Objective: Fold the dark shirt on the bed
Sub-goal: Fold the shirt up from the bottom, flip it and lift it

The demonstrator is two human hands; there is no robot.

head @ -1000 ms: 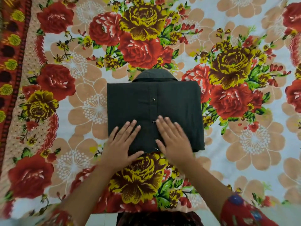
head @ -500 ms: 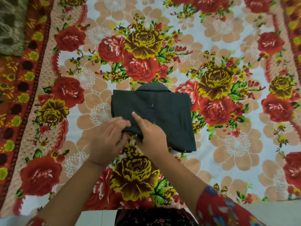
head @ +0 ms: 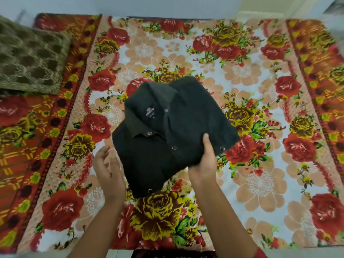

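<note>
1. The dark shirt (head: 167, 146) is folded into a compact, thick rectangle with its front facing up. It is turned at an angle, so its corners point up, down and to the sides.
2. Its collar (head: 141, 125) lies open toward the upper left, showing a small label (head: 149, 111) inside. Round metal snaps (head: 174, 147) run down the placket and along the edges.
3. The shirt is over the middle of the bed (head: 260, 183), which has a floral sheet of red and yellow roses.
4. The right hand (head: 203, 164) grips the shirt's lower right edge, with the thumb on top and the fingers underneath.
5. The left hand (head: 108, 164) holds nothing. Its fingers are loosely spread and its palm faces the shirt's left edge. Contact is unclear.
6. An olive patterned cushion (head: 31, 60) lies at the bed's far left.
</note>
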